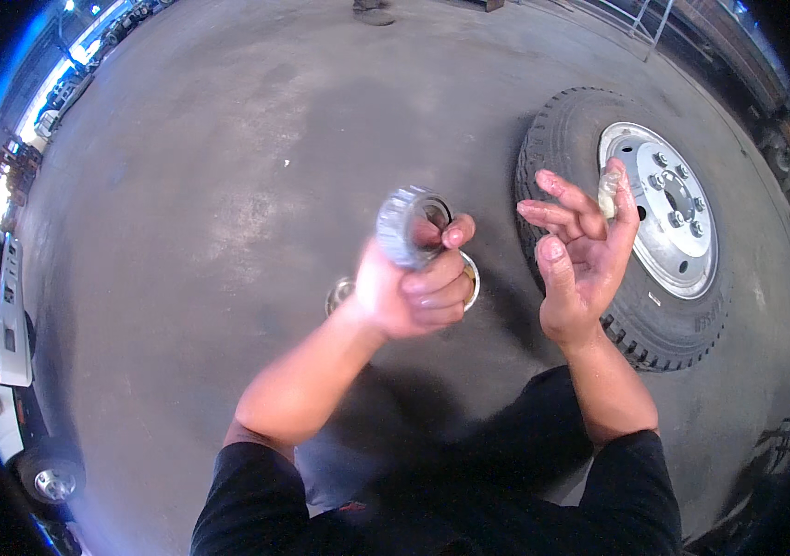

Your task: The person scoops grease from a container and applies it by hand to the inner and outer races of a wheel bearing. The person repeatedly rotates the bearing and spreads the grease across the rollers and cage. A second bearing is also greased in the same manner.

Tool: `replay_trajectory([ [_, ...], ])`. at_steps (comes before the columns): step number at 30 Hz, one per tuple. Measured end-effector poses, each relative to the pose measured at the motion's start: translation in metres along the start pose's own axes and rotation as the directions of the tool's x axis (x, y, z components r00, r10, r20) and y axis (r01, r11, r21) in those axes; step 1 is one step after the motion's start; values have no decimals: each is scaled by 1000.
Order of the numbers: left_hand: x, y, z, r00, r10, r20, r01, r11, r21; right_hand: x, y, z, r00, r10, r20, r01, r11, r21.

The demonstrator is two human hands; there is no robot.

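Observation:
My left hand (434, 295) grips a grey metal roller bearing (397, 230), ring-shaped and slightly blurred, with the thumb and a finger at its open bore. It is held up in front of me, above the floor. To its right, my right hand (585, 264) is raised palm up, its fingers spread. A dab of pale, yellowish grease (608, 196) sits on the index finger, and the fingertips look shiny. Behind my left hand, a round rim (476, 278) shows in part; the rest is hidden. Another small round metallic object (338, 294) lies by my left wrist.
A large truck tire (552, 153) with a silver rim (677, 241) and lug nuts lies at the right, just beyond my right hand. A white vehicle (8, 343) stands at the far left. Metal framing (640, 23) is at the far right. Grey concrete floor (200, 213) spreads around me.

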State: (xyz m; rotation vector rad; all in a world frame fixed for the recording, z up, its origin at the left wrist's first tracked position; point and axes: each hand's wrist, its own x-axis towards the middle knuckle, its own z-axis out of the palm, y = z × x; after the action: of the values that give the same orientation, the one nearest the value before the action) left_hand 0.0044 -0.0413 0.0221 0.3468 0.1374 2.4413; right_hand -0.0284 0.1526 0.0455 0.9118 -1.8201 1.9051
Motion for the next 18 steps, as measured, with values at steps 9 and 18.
replay_trajectory([
  [9,-8,0,5,994,-76,79,90,980,-179,-5,4,0,956,-160,244,185,979,-81],
  [18,-2,-16,11,878,69,-474,38,977,212,1,2,-3,869,-145,474,262,946,-190],
])
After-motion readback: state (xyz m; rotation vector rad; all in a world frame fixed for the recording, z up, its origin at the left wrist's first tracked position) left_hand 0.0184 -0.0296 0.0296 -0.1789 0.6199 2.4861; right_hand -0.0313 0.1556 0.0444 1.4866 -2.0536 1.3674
